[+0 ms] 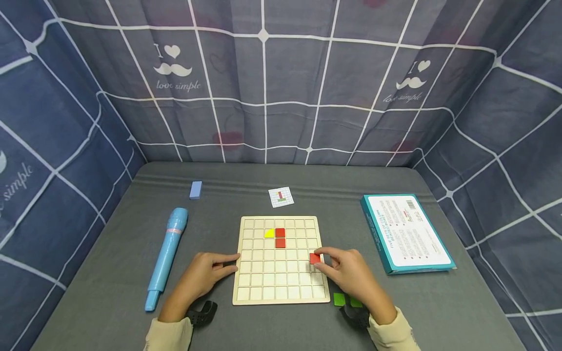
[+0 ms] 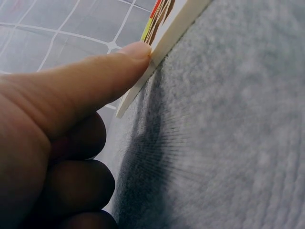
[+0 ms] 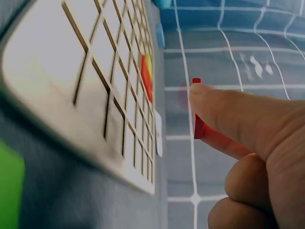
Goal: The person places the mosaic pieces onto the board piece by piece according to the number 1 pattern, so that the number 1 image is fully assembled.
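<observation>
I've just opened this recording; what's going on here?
A person's right grip pinches a red tile just above the right side of a gridded board, and the left grip touches the board's left edge. Two more red squares and a yellow piece lie together on the grid; the held tile is not yet down. Green tiles lie off the near right corner, and a patterned card lies beyond the board.
</observation>
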Motion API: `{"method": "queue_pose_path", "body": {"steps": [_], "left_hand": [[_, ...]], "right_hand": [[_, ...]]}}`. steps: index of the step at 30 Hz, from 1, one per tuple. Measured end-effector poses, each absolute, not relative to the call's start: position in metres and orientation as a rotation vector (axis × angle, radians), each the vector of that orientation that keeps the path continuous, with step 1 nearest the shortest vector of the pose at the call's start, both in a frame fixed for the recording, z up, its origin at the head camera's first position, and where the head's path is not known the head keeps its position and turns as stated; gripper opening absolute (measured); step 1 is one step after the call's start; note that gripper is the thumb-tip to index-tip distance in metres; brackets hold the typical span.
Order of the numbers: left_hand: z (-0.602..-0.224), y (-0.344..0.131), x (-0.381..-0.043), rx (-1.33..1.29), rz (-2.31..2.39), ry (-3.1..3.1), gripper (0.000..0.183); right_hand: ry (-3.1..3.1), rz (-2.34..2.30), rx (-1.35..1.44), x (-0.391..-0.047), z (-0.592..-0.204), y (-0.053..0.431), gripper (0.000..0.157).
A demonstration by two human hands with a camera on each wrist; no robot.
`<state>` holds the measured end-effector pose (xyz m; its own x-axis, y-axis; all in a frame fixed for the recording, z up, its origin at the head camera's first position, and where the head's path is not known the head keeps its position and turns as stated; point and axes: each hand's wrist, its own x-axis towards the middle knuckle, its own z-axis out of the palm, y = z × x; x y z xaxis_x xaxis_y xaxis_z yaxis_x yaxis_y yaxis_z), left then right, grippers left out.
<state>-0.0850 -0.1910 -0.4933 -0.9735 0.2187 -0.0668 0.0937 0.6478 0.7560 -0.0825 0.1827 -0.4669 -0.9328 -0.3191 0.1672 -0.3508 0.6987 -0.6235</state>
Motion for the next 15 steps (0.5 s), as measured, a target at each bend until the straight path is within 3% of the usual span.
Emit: {"method": "queue_pose_path", "body": {"steps": [15], "left_hand": [[-0.493, -0.19, -0.084, 0.254, 1.235, 2.719, 0.034]], "right_hand": [[-2.828, 0.997, 0.701, -0.09, -0.475, 0.154, 0.02]]}}
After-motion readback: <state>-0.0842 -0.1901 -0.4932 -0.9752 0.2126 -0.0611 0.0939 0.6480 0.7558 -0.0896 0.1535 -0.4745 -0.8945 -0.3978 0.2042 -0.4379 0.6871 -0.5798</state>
